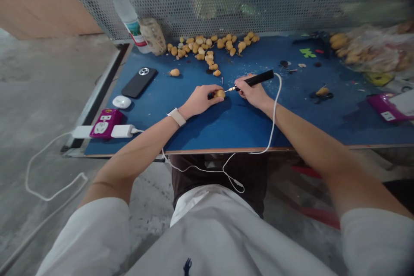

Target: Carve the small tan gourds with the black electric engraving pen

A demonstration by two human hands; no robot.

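Observation:
A small tan gourd (220,94) is pinched between the thumb and fingers of my left hand (203,100), low over the blue tabletop (200,131). In my right hand (254,92) I grip a black pen-shaped electric tool (258,79) with a brass-coloured collar and a thin metal tip. That tip points left and meets or nearly meets the gourd; I cannot tell which. From the tool's rear end a white cable (274,112) drops over the table's front edge. Pale shavings (241,67) lie scattered just beyond my hands.
Several small gourds (200,47) lie along the perforated metal panel (181,4). At left are a bottle (129,17), a jar (152,36), a phone (139,82), a white case (122,102) and a purple power adapter (106,123). A plastic bag (378,47) is at right.

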